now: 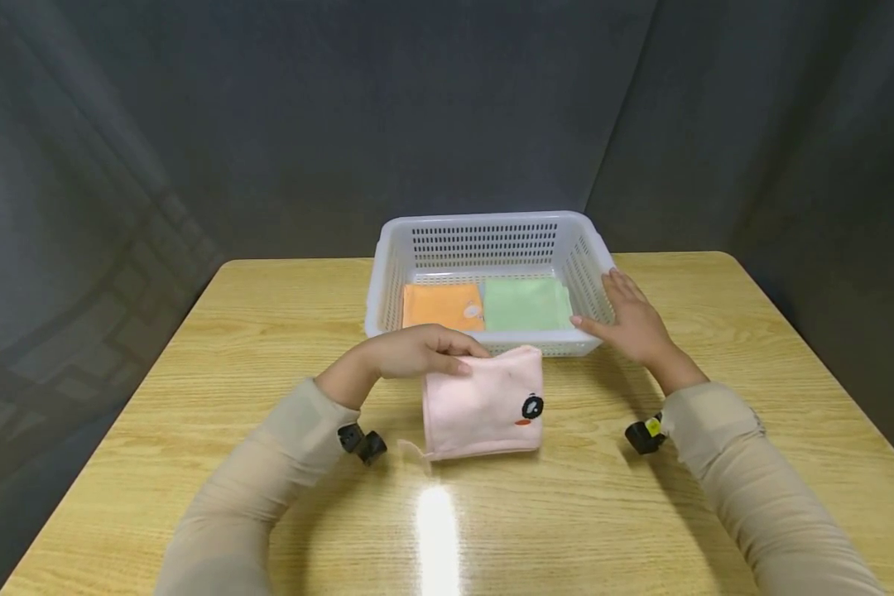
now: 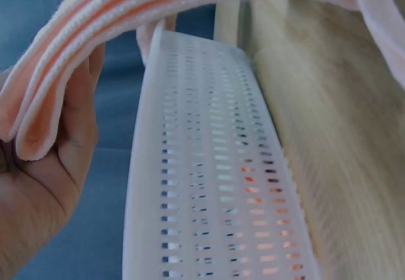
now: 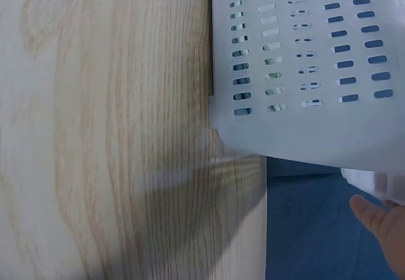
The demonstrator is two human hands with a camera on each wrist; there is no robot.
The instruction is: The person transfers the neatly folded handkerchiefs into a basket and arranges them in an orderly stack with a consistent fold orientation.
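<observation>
In the head view, my left hand (image 1: pixel 420 352) pinches the upper edge of a folded pink towel (image 1: pixel 477 406). The towel hangs in front of the basket, showing an embroidered black eye and a small orange mark. Its layered folds lie between thumb and fingers in the left wrist view, where the hand (image 2: pixel 63 160) shows at left. At the front right corner of the white plastic basket (image 1: pixel 484 220), my right hand (image 1: pixel 636 327) spreads its fingers along the side rim, thumb at the front rim. Inside the basket, an orange folded towel (image 1: pixel 439 305) lies left of a green folded towel (image 1: pixel 525 305).
The perforated basket stands near the far edge of a wooden table (image 1: pixel 268 306). Behind the table hangs a dark grey curtain (image 1: pixel 305 124). A small black camera (image 1: pixel 361 443) sits at the left wrist, another camera (image 1: pixel 644 437) at the right.
</observation>
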